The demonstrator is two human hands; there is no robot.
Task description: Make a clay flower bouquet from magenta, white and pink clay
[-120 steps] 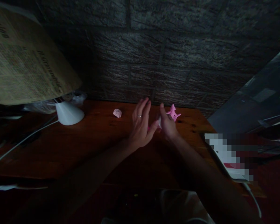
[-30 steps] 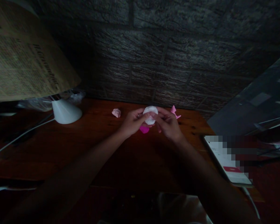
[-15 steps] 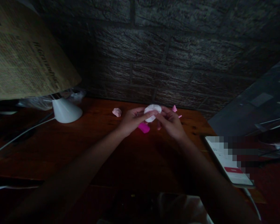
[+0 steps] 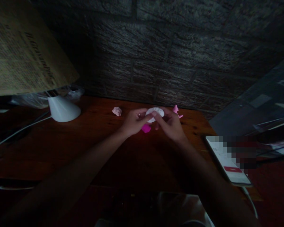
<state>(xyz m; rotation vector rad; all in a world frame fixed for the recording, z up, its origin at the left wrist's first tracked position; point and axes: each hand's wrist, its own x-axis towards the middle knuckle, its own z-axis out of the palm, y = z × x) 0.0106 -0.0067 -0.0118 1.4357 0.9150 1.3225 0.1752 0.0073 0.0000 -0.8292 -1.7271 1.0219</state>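
Both hands meet on a small white disc [image 4: 159, 110], the left hand [image 4: 132, 122] and the right hand [image 4: 172, 125] each gripping it with the thumb over the near face and fingers around the edge, so neither is spread wide. From where I stand, the disc sits tilted between them, raised above a wooden table [image 4: 94, 129]. A ring [image 4: 139, 114] shows on the left hand. Taking the disc as the centre of the dial, a magenta lump [image 4: 146, 128] is just beside it at seven o'clock, partly hidden under the left hand. Out at nine lies a pale pink lump [image 4: 117, 111], and beyond it stands a lamp's white base [image 4: 63, 109], with a printed paper shade [image 4: 26, 60] at ten. Toward three, a pink pointed piece [image 4: 175, 109] peeks from behind the right hand. Well off at four rests a lit tablet [image 4: 223, 157], part of it pixelated, with a white cable [image 4: 250, 198] trailing away. Twelve is all dark brick wall [image 4: 144, 47].
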